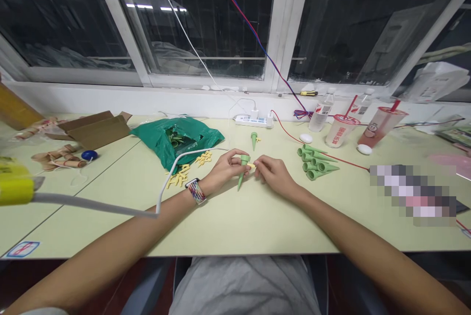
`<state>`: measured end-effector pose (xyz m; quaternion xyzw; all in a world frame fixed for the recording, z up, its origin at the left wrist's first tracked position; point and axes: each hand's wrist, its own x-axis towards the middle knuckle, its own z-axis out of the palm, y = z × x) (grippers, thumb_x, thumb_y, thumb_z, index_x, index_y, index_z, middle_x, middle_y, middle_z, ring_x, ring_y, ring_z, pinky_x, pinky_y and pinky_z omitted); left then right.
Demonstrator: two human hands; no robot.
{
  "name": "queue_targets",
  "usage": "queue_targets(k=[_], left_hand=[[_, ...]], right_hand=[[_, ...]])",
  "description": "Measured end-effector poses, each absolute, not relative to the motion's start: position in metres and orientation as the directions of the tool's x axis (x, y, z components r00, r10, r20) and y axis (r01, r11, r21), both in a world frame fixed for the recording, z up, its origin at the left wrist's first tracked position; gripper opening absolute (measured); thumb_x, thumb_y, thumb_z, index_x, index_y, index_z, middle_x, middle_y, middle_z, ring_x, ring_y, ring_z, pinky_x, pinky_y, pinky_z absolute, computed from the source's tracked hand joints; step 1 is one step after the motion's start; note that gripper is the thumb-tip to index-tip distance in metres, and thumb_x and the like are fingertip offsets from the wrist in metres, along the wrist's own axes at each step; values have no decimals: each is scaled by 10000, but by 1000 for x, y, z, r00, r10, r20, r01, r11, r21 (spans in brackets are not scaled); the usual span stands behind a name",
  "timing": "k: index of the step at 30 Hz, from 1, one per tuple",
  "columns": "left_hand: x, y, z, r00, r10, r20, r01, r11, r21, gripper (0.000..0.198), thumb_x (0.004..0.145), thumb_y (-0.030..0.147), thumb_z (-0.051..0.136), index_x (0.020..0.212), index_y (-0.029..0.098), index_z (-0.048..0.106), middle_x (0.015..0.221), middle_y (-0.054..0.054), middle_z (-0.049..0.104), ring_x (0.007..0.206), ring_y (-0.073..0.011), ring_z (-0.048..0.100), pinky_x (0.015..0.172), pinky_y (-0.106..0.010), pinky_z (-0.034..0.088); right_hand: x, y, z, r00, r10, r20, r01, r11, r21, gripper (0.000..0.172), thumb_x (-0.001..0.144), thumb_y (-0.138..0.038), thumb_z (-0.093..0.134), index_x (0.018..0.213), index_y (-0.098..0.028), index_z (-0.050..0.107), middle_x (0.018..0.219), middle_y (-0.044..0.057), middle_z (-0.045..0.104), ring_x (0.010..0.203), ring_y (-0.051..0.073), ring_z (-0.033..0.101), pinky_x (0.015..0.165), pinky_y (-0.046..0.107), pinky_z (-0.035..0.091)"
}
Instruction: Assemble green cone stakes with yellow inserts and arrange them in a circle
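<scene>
Toward the left end of the pale worktop (253, 229), a wooden toy with a blue ball (89, 155) lies in front of an open cardboard box (97, 130). Next, back from the near edge, a green plastic bag (154, 139) gapes at the top; loose yellow fittings (179, 177) lie just in front of it and by its right corner.

Central, between the near and far edges: left hand (224, 169), patterned band at the wrist, fingers closed around a green cone spike (241, 171), wide end up, tip down and leaning slightly left. Right hand (274, 173) faces it, fingertips in a narrow pinch on a yellow fitting (251, 165) at the spike's side, just below the wide end; cannot tell whether it is seated. Beyond the hands, near the far edge, a second green spike (253, 141) carries a yellow fitting at its side; a white power strip (253, 121) sits behind.

Right of the right hand, a stack of green cone spikes (316, 162) lies with several mouths facing left. Farther right, near the far edge: water bottles and two lidded cups with red straws.
</scene>
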<state>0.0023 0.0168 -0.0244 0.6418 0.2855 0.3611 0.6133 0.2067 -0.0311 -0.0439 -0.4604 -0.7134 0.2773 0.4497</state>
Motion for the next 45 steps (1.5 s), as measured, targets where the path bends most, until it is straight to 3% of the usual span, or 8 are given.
queue_targets(k=[11, 19, 26, 32, 35, 38, 41, 45], left_hand=[[2, 16, -27, 623, 779, 73, -184, 56, 981, 444, 772, 289, 879, 1111, 175, 617, 803, -12, 714, 759, -152, 705, 782, -294, 533], [4, 11, -24, 593, 792, 146, -87, -117, 989, 449, 785, 301, 869, 1146, 186, 627, 763, 6, 681, 773, -172, 705, 762, -305, 527], [6, 9, -24, 663, 747, 48, -232, 144, 962, 405, 766, 276, 882, 1051, 170, 615, 857, -32, 722, 739, -138, 688, 782, -291, 533], [7, 9, -25, 557, 801, 218, -115, -186, 976, 469, 786, 309, 865, 1144, 193, 585, 817, 8, 671, 747, -151, 698, 726, -280, 536], [8, 8, -23, 491, 819, 298, -99, -287, 953, 484, 764, 284, 874, 1145, 197, 588, 818, 15, 659, 727, -145, 687, 692, -266, 521], [8, 6, -21, 555, 808, 199, -160, -131, 978, 467, 770, 287, 870, 1133, 198, 590, 828, 3, 682, 732, -152, 692, 725, -285, 533], [7, 4, -19, 648, 756, 98, -219, 61, 974, 394, 796, 283, 852, 1084, 191, 599, 835, -13, 701, 736, -151, 689, 755, -297, 532], [6, 3, -18, 702, 710, 56, -236, 158, 959, 347, 785, 251, 861, 1012, 179, 609, 842, -25, 706, 720, -142, 675, 746, -291, 521]], right_hand=[[211, -39, -37, -290, 784, 548, 663, 578, -476, 117, 1018, -322, 521, 1010, -222, 581, 902, 31, 701, 647, 144, 579, 650, 285, 403], [204, -35, -44, -231, 913, 335, 436, 405, -803, 382, 1097, -415, 318, 800, -234, 477, 643, -25, 595, 538, 144, 557, 604, 276, 428], [209, -43, -33, -316, 797, 515, 673, 571, -471, 212, 1030, -336, 460, 854, -224, 500, 771, -1, 592, 635, 149, 470, 632, 291, 319], [195, -37, -38, -230, 958, 170, 209, 219, -953, 376, 1016, -501, 418, 742, -244, 405, 575, -63, 383, 489, 137, 388, 529, 276, 314], [190, -36, -37, -298, 954, 15, -32, 6, -999, 399, 995, -565, 398, 745, -255, 375, 539, -81, 360, 430, 135, 377, 494, 277, 334], [193, -40, -34, -229, 952, 204, 222, 255, -941, 344, 999, -494, 413, 764, -244, 420, 606, -36, 479, 512, 151, 456, 556, 283, 354], [200, -45, -30, -235, 857, 458, 599, 499, -626, 199, 977, -366, 482, 830, -236, 452, 718, -9, 559, 586, 153, 456, 608, 288, 308], [206, -47, -30, -296, 803, 518, 715, 546, -437, 151, 988, -295, 455, 851, -238, 428, 736, -9, 567, 586, 151, 433, 605, 291, 273]])
